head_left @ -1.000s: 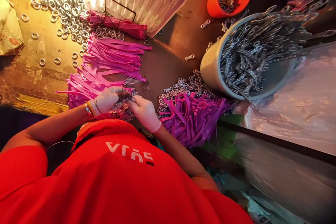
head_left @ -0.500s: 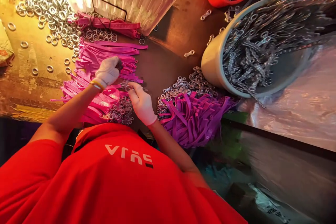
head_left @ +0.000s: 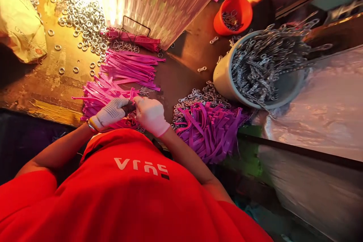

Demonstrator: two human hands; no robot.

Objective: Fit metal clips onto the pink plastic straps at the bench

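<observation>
While both gloved hands close their grip on a pink strap, purple straps and a grey tub crowd the right.

The left hand, which half a second ago reaches out over the far pink straps, is back near the body and meets the right hand again, much as it did a second ago. A dark small piece shows between the two gloved hands, gripped at the left fingertips; what it is cannot be told. The right hand now sits slightly nearer the left, its fingers closed toward that piece. The view itself has shifted: the orange cup and the grey bucket of metal links appear lower and further left in the picture than half a second ago.
</observation>
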